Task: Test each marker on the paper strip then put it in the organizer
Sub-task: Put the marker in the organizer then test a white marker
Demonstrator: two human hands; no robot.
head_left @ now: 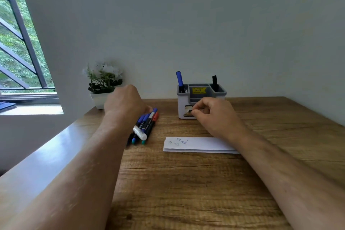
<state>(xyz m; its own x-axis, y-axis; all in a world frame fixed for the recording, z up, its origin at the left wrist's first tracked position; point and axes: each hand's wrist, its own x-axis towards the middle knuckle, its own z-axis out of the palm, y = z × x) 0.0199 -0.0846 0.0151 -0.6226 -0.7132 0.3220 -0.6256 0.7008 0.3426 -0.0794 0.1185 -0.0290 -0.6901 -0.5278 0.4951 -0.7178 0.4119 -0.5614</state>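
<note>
Left hand: my left hand (125, 103) is curled over the far end of the marker pile (146, 125), at about 10 o'clock from the paper. I think my fingers are closing on a marker, but the back of my hand hides them, so I cannot tell for sure.

Right hand: my right hand (214, 115) has bent fingers, with the tips pinched close together just in front of the organizer. I cannot tell if it holds something tiny or nothing.

Markers: they lie side by side on the worktop (186, 183), touching each other. I see blue caps, a red one and a white one (140, 133) lying across the rest.

Paper strip: the paper strip (196, 144) lies flat near the middle, with a few scribbles at its left end. My right wrist rests over its right end.

Organizer: the organizer (200, 99) stands at 12 o'clock by the wall. A blue marker (179, 80) and a black marker (214, 82) already stand in it.

How they feel, I guess: light, hard and smooth, so they can roll. Best to pinch one in the middle, then pull the cap off the end.

Plant: a little potted plant (103, 82) sits at 11 o'clock.
</note>
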